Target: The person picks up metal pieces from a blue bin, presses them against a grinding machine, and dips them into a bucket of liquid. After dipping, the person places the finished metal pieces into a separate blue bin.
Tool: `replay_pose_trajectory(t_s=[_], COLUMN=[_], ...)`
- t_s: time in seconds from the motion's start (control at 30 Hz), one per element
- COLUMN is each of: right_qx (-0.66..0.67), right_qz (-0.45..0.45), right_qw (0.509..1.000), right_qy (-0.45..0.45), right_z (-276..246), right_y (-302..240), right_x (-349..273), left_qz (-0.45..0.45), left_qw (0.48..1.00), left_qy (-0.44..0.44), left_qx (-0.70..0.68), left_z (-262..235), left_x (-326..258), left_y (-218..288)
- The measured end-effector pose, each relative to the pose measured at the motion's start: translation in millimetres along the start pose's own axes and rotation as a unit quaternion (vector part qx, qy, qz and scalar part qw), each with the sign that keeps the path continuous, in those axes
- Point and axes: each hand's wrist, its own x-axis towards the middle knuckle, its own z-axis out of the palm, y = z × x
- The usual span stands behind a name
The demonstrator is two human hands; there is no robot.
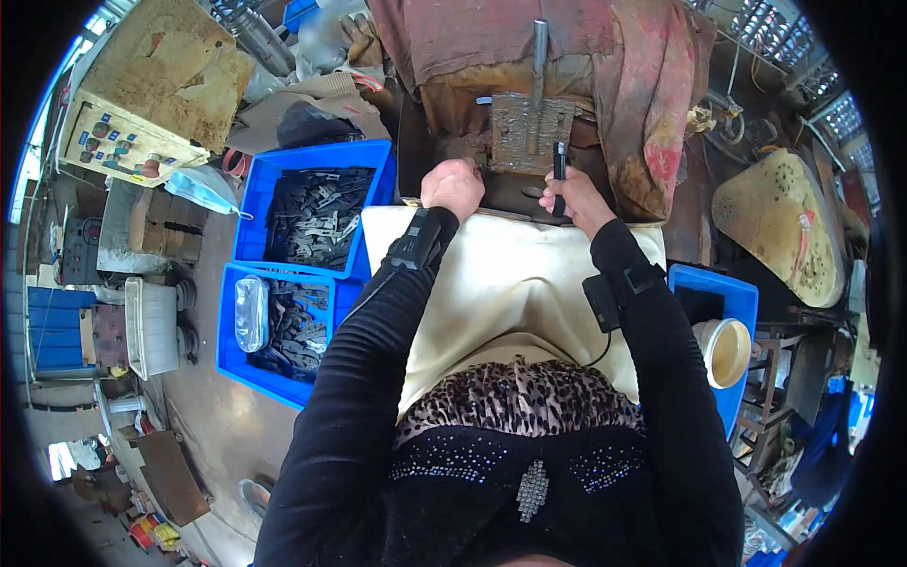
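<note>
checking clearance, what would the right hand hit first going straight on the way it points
Probably the rough metal block, ahead and leftward of the right hand, though depth is unclear here.

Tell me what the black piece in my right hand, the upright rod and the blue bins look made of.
Black piece: dark and smooth with a bright glint near its top; metal or plastic, I can't tell. Rod: probably bare steel, given its grey sheen. Blue bins: likely plastic, semi-gloss, judging by their even colour and smooth walls.
</note>
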Motion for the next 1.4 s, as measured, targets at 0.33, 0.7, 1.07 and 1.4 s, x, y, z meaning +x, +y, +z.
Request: replay_pose_trajectory(t_s=[0.33, 0.7, 1.07, 1.4], right_qx=[-0.007, -0.003, 0.001, -0.006], right_qz=[0.0, -0.001, -0.008, -0.006], right_qw=[1.0, 1.0, 1.0, 1.0], right_qy=[0.013, 0.024, 0.01, 0.021], right_z=[2.1, 3.2, -0.2, 2.6], right_y=[0.1, -0.7, 1.8, 0.3], right_x=[-1.1, -2.7, -0.3, -2.0], left_qz=[-0.003, -0.009, 0.011, -0.002], left_qw=[1.0, 1.0, 0.999, 1.0], left_qy=[-0.005, -0.008, 0.031, 0.009], left_qx=[0.004, -0.003, -0.017, -0.015], left_z=[0.1, -0.7, 7.0, 5.8], left_x=[-0.6, -0.8, 0.1, 1.2], left_y=[0.5, 1.9, -3.3, -4.2])
